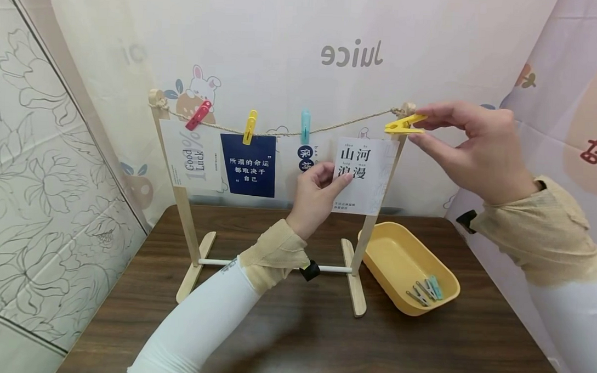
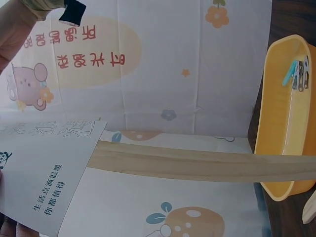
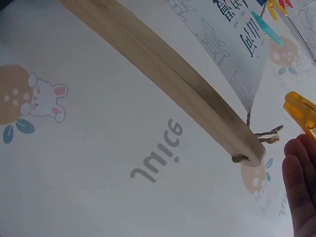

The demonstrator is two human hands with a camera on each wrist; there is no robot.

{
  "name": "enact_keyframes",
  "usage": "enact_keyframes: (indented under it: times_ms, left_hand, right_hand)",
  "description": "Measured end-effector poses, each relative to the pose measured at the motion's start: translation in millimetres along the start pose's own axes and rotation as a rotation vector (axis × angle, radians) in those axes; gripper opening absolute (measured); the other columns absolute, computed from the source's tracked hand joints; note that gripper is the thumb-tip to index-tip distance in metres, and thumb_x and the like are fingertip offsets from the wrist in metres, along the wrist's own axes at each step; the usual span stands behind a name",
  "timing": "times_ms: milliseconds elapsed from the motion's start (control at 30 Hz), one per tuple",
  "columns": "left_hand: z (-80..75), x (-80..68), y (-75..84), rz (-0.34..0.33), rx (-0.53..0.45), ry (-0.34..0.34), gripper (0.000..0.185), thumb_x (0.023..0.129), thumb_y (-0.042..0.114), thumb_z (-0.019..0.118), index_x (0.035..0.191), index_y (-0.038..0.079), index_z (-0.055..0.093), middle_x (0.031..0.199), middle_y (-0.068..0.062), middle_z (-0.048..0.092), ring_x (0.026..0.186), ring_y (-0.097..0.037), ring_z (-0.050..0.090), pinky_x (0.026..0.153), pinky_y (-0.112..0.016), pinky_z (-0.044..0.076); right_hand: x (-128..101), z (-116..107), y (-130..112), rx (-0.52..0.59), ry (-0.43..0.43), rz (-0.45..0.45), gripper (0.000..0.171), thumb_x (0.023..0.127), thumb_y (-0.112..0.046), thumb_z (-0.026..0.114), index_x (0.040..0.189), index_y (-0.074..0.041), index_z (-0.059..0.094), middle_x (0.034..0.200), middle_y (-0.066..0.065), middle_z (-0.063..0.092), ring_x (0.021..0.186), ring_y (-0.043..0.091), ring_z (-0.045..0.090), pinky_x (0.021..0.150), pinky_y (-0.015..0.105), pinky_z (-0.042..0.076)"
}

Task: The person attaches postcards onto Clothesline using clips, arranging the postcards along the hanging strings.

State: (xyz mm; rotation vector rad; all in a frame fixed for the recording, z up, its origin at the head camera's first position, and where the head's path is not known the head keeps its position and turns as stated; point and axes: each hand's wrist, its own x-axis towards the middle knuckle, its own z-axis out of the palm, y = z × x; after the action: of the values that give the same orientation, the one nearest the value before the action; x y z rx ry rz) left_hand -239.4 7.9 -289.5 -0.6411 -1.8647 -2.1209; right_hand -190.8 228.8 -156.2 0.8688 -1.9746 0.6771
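Observation:
My left hand (image 1: 315, 195) pinches a white card (image 1: 364, 193) printed with dark characters, thumb on its face. The card's top edge is below the twine (image 1: 350, 124), close to the right post. Between the thumb and fingers of my right hand (image 1: 482, 149) is a yellow clothespin (image 1: 403, 126), its nose pointing left in front of the post's top. Along the twine, a red clothespin (image 1: 199, 115) holds a "Good Luck" card (image 1: 195, 169), another yellow clothespin (image 1: 250, 128) a navy card (image 1: 249, 180), and a light blue clothespin (image 1: 305, 127) a card mostly hidden behind my left hand.
The wooden stand (image 1: 185, 221) has two posts, flat feet and a white crossbar (image 1: 276, 266) low down. Right of it, a yellow basin (image 1: 387, 255) contains several clothespins (image 1: 425, 291). Both stand on a dark wood table (image 1: 293, 340), with a printed curtain (image 1: 283, 49) behind.

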Motion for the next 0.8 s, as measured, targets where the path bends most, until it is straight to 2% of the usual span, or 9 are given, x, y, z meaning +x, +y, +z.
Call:
enact_keyframes:
  times_ms: [100,133,167,200,333,433,467,667,800]
  left_hand:
    - [2.0,1.0,1.5,0.0,-0.004,0.005,0.02,0.102,0.005,0.075,0.117,-0.008,0.071,0.118,-0.026,0.079,0.098,-0.022,0.079,0.086,-0.034,0.066]
    - [2.6,1.3,1.8,-0.002,-0.005,0.006,0.02,0.102,0.005,0.075,0.117,-0.008,0.071,0.118,-0.026,0.079,0.097,-0.019,0.078,0.086,-0.033,0.066]
    - [3.1,1.7,2.0,-0.003,-0.008,0.009,0.02,0.102,0.004,0.075,0.117,-0.009,0.071,0.118,-0.026,0.079,0.096,-0.018,0.078,0.086,-0.033,0.066]
    - [3.4,2.3,1.9,-0.003,-0.012,0.01,0.02,0.102,0.004,0.075,0.116,-0.009,0.071,0.118,-0.027,0.079,0.095,-0.017,0.078,0.086,-0.033,0.066]
    - [4.0,3.8,2.5,-0.005,-0.02,0.011,0.019,0.102,0.004,0.074,0.116,-0.009,0.07,0.119,-0.027,0.079,0.098,-0.021,0.079,0.088,-0.034,0.066]
    - [4.6,4.0,3.1,-0.003,-0.021,0.011,0.019,0.102,0.003,0.073,0.116,-0.01,0.07,0.12,-0.028,0.078,0.102,-0.026,0.079,0.089,-0.035,0.066]
    - [5.0,3.9,3.2,-0.002,-0.024,0.011,0.019,0.102,0.002,0.073,0.116,-0.01,0.07,0.12,-0.028,0.078,0.102,-0.027,0.079,0.089,-0.035,0.066]
    - [7.5,5.1,4.3,-0.004,-0.035,0.015,0.02,0.102,0.002,0.073,0.118,-0.01,0.07,0.121,-0.028,0.078,0.106,-0.03,0.08,0.09,-0.035,0.066]
    - [9.3,5.8,5.2,-0.008,-0.03,0.018,0.02,0.102,0.002,0.073,0.118,-0.01,0.07,0.12,-0.028,0.078,0.106,-0.031,0.079,0.089,-0.035,0.066]
  right_hand:
    - [7,-2,-2,-0.05,-0.03,-0.04,0.032,0.082,0.013,0.087,0.113,0.005,0.08,0.11,0.008,0.084,0.1,-0.022,0.064,0.065,0.002,0.042]
    - [9,-2,-4,-0.063,-0.041,-0.054,0.031,0.083,0.012,0.087,0.112,0.006,0.08,0.109,0.017,0.083,0.1,-0.024,0.063,0.063,0.002,0.04]
    - [11,-2,-5,-0.071,-0.051,-0.061,0.029,0.084,0.012,0.087,0.111,0.007,0.079,0.108,0.024,0.082,0.1,-0.025,0.061,0.067,0.002,0.042]
    - [13,-3,-7,-0.08,-0.062,-0.064,0.028,0.084,0.011,0.086,0.111,0.008,0.079,0.106,0.025,0.081,0.1,-0.027,0.06,0.07,0.001,0.042]
    - [21,-2,-12,-0.104,-0.106,-0.028,0.024,0.088,0.008,0.085,0.111,0.007,0.079,0.104,0.024,0.082,0.094,-0.027,0.057,0.07,0.0,0.042]
    - [26,-2,-13,-0.125,-0.143,0.001,0.021,0.09,0.006,0.084,0.111,0.005,0.08,0.102,0.022,0.082,0.09,-0.027,0.055,0.065,-0.001,0.04]
    - [28,-1,-13,-0.126,-0.15,0.009,0.021,0.09,0.006,0.084,0.111,0.004,0.081,0.101,0.021,0.082,0.089,-0.027,0.055,0.067,-0.002,0.04]
    - [38,1,-12,-0.126,-0.179,-0.037,0.017,0.091,0.007,0.082,0.108,0.004,0.081,0.099,0.021,0.082,0.089,-0.029,0.054,0.077,-0.002,0.041]
    - [43,2,-11,-0.143,-0.184,-0.043,0.015,0.093,0.007,0.081,0.107,0.004,0.082,0.098,0.02,0.082,0.088,-0.029,0.052,0.078,-0.001,0.04]
